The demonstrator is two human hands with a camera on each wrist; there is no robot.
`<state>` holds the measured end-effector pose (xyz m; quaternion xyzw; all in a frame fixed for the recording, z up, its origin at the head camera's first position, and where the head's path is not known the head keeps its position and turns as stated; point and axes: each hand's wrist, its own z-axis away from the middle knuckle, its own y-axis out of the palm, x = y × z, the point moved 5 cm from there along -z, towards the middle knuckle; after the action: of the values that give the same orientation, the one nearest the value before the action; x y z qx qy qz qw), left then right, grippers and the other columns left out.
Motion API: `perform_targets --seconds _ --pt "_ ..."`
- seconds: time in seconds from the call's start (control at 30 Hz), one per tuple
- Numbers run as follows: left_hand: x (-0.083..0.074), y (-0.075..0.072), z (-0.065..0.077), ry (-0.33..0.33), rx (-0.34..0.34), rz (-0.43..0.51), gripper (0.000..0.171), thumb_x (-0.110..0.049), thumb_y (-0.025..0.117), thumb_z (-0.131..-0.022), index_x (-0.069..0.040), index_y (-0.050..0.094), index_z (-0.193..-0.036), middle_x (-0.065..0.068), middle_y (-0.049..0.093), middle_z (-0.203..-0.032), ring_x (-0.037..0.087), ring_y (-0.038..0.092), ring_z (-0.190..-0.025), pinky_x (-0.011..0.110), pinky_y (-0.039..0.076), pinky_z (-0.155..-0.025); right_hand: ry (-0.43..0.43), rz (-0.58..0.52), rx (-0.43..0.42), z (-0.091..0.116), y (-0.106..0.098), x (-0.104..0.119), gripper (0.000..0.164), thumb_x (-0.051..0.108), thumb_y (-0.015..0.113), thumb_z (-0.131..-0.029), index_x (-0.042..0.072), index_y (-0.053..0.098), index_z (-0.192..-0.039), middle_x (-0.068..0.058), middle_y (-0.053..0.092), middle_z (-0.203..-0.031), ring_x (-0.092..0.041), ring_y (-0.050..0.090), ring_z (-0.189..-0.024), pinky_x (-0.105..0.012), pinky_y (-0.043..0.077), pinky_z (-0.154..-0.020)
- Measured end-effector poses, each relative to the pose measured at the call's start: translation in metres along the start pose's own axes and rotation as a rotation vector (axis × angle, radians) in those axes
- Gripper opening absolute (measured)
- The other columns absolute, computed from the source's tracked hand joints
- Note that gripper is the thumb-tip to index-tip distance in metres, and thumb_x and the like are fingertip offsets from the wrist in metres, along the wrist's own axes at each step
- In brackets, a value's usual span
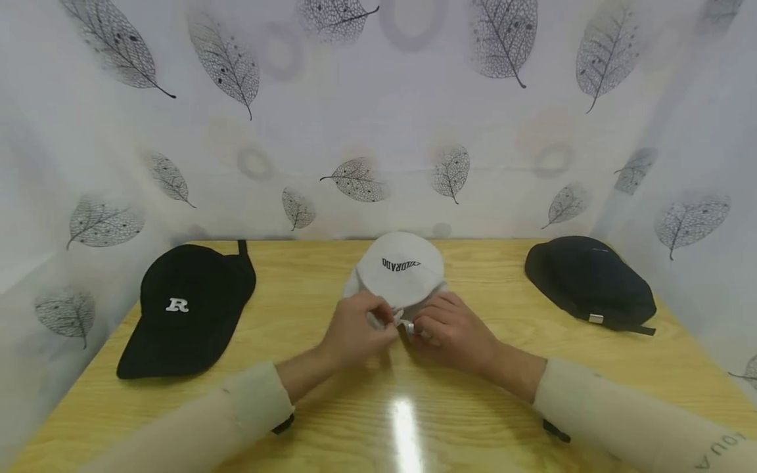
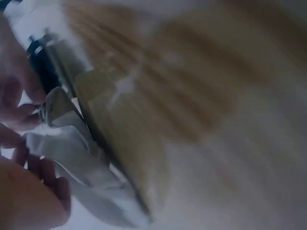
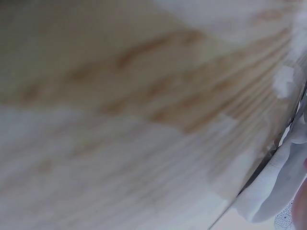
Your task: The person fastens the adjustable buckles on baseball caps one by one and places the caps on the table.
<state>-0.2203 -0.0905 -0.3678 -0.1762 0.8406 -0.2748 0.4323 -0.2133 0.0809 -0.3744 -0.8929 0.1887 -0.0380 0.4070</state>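
My two hands at work on the strap of a white cap, which sat at the middle of the far part of the wooden table (image 1: 296,289). The white cap (image 1: 402,263) lay with its lettering upside down to me and its strap side nearest my body. My left hand (image 1: 357,328) pinched the strap (image 1: 399,316) between thumb and bent forefinger; my right hand (image 1: 452,332), fingers curled, held it just beside a small silvery piece (image 1: 409,327). Progress, as I judged it: the strap was in hand and its parts were brought close together, but the fastening did not appear finished; my fingers hid whether anything was threaded. Setting and releasing the strap seemed to remain. The left wrist view showed fingers of both hands about the pale cloth; the right wrist view caught only an edge of it. To the left lay a black cap (image 1: 189,295), to the right a dark cap (image 1: 591,276) with a metal buckle (image 1: 596,318); both stood well apart from my hands, each with a strap end projecting, and I could not tell whether either was done.
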Motion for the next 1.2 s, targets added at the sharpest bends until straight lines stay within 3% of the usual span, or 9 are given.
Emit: perform_targets --seconds 0.03,0.1,0.17,0.3,0.43,0.5,0.93,1.2 --pt "0.004 -0.001 -0.001 -0.037 -0.012 0.043 0.007 -0.006 0.072 -0.069 -0.012 0.069 -0.072 -0.003 0.068 -0.075 0.018 0.062 -0.075 0.03 0.052 -0.069 -0.002 0.0 0.002 0.0 0.0 0.0 0.02 0.009 0.083 -0.071 0.011 0.065 -0.081 0.002 0.071 -0.086 -0.016 0.066 -0.089 -0.036 0.05 -0.088" --pt "0.011 -0.002 -0.004 -0.017 -0.008 0.039 0.007 -0.007 0.073 -0.07 -0.012 0.069 -0.073 -0.002 0.069 -0.075 0.018 0.062 -0.076 0.032 0.053 -0.07 -0.005 0.004 0.008 0.0 0.0 0.0 0.02 0.01 0.083 -0.072 0.011 0.065 -0.081 0.003 0.071 -0.086 -0.016 0.066 -0.089 -0.036 0.05 -0.089" --pt "0.014 -0.001 -0.004 0.087 0.036 -0.064 0.007 -0.009 0.074 -0.07 -0.013 0.069 -0.073 -0.003 0.068 -0.077 0.016 0.061 -0.079 0.033 0.052 -0.076 0.001 0.015 0.013 0.0 0.0 0.0 0.02 0.011 0.083 -0.072 0.012 0.065 -0.081 0.003 0.071 -0.086 -0.016 0.066 -0.09 -0.036 0.049 -0.089" --pt "0.011 0.006 0.003 0.362 0.115 -0.283 0.007 -0.014 0.074 -0.07 -0.015 0.068 -0.074 -0.005 0.066 -0.078 0.013 0.057 -0.08 0.027 0.049 -0.078 0.019 0.027 0.024 0.001 0.001 -0.001 0.021 0.012 0.083 -0.072 0.013 0.064 -0.081 0.004 0.071 -0.086 -0.016 0.065 -0.088 -0.035 0.049 -0.087" --pt "0.003 0.008 0.006 0.519 0.091 -0.365 0.004 -0.015 0.071 -0.07 -0.015 0.069 -0.074 -0.005 0.064 -0.077 0.013 0.055 -0.077 0.027 0.047 -0.075 0.03 0.022 0.042 0.001 0.001 -0.002 0.021 0.012 0.083 -0.073 0.013 0.064 -0.082 0.004 0.07 -0.086 -0.015 0.064 -0.088 -0.035 0.049 -0.087" --pt "0.0 0.009 0.006 0.56 0.075 -0.392 0.004 -0.015 0.07 -0.071 -0.015 0.069 -0.075 -0.005 0.063 -0.077 0.013 0.055 -0.076 0.028 0.046 -0.074 0.033 0.013 0.052 0.001 0.002 -0.002 0.021 0.012 0.084 -0.073 0.013 0.065 -0.082 0.004 0.07 -0.087 -0.015 0.064 -0.088 -0.035 0.049 -0.087" --pt "-0.008 0.016 0.008 0.577 0.078 -0.535 0.005 -0.012 0.073 -0.073 -0.014 0.07 -0.076 -0.003 0.062 -0.076 0.015 0.053 -0.075 0.029 0.045 -0.07 0.048 -0.028 0.061 0.001 0.004 -0.001 0.022 0.014 0.086 -0.073 0.012 0.067 -0.084 0.003 0.071 -0.09 -0.014 0.064 -0.091 -0.033 0.05 -0.085" --pt "-0.009 0.019 0.011 0.573 0.086 -0.532 0.006 -0.011 0.072 -0.071 -0.013 0.069 -0.075 -0.002 0.063 -0.078 0.016 0.054 -0.076 0.031 0.046 -0.072 0.046 -0.04 0.055 0.001 0.003 0.001 0.022 0.012 0.086 -0.072 0.012 0.067 -0.084 0.003 0.071 -0.09 -0.015 0.064 -0.091 -0.032 0.05 -0.085"
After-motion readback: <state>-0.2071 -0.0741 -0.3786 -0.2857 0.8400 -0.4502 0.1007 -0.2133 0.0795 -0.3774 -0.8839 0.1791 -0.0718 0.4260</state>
